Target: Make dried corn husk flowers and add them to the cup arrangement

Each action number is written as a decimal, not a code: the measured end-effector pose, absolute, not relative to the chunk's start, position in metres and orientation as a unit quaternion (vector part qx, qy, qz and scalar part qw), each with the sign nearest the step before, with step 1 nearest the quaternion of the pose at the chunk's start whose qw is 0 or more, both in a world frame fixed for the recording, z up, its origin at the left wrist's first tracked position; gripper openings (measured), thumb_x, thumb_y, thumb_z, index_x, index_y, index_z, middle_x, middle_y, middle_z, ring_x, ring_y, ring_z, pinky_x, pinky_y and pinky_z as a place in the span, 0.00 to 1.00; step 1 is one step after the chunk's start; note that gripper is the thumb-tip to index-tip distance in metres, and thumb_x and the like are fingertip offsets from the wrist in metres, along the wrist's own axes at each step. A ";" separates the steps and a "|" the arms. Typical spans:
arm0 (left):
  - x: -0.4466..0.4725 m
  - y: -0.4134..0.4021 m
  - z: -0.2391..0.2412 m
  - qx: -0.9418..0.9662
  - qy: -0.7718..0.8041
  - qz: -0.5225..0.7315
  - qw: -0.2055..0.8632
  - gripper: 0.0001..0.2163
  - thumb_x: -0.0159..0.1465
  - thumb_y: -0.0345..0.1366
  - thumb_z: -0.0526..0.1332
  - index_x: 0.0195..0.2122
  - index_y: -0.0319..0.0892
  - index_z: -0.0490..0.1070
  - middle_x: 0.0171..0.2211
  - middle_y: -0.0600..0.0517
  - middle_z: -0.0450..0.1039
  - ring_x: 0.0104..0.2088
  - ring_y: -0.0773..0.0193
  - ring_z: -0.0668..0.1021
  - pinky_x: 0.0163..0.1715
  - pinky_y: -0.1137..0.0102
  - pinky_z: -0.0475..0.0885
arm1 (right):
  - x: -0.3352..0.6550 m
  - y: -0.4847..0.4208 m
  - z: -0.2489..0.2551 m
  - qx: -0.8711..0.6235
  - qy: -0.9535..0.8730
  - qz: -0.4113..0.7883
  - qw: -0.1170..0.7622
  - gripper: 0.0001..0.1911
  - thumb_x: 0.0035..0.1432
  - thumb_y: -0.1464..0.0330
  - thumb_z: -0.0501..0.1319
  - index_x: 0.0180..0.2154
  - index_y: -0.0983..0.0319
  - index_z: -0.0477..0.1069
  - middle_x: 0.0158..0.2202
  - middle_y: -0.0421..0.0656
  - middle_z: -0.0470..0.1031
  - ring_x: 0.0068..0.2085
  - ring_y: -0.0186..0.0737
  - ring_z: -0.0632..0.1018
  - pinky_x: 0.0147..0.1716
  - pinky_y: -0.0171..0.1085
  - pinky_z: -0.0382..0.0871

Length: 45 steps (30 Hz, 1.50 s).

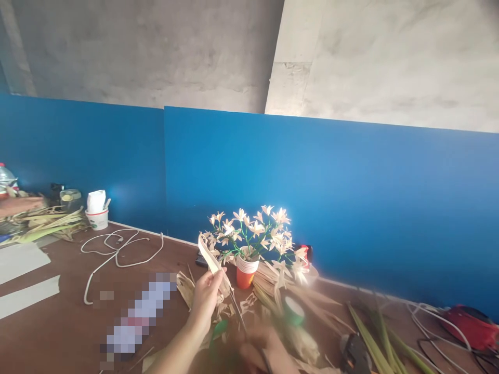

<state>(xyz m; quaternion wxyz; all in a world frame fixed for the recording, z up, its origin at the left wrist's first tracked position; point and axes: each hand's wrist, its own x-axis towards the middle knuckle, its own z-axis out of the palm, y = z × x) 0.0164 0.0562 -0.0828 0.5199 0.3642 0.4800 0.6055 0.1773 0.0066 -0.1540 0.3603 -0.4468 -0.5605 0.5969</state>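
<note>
My left hand (pixel 206 297) pinches a pale, dried corn husk strip (pixel 209 255) between thumb and fingers, its long end pointing up and left. Low in the middle, my right hand (pixel 262 340) is smeared by motion, its fingers closed round the handles of scissors (pixel 238 311). The blades reach up to the lower part of the husk, close by my left hand. Just behind stands an orange and white paper cup (pixel 245 275) holding a bunch of husk flowers (pixel 255 228) on green stems. Husk scraps (pixel 246 304) lie beneath the blades.
To the right lie a green tape roll (pixel 293 310), green leaves (pixel 368 332), a blurred dark tool (pixel 354 353) and a red object (pixel 473 327) with cables. A white cable (pixel 117 252), a white cup (pixel 97 218) and paper sheets (pixel 27 298) sit left. A blue partition (pixel 331 202) bounds the table.
</note>
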 end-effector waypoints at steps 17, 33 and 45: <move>0.010 0.058 -0.080 0.458 0.495 0.502 0.542 0.21 0.49 0.48 0.65 0.37 0.36 0.79 0.18 0.54 0.68 0.21 0.68 0.68 0.21 0.74 0.59 | 0.185 -0.001 -0.124 -0.423 -0.584 0.599 0.347 0.28 0.43 0.48 0.66 0.33 0.67 0.77 0.11 0.33 0.61 0.13 0.26 0.59 0.13 0.27 0.49; 0.010 0.064 -0.086 0.469 0.507 0.514 0.508 0.19 0.48 0.47 0.64 0.32 0.35 0.79 0.17 0.56 0.66 0.19 0.69 0.66 0.20 0.74 0.60 | 0.181 -0.002 -0.123 -0.406 -0.567 0.627 0.348 0.22 0.43 0.52 0.67 0.28 0.66 0.74 0.12 0.33 0.61 0.14 0.25 0.60 0.13 0.27 0.47; 0.006 0.062 -0.081 0.477 0.505 0.491 0.526 0.18 0.48 0.46 0.64 0.32 0.35 0.79 0.19 0.54 0.69 0.21 0.68 0.68 0.20 0.75 0.61 | 0.185 0.005 -0.142 -0.466 -0.538 0.621 0.328 0.24 0.38 0.49 0.67 0.29 0.63 0.75 0.11 0.34 0.62 0.12 0.27 0.60 0.12 0.29 0.49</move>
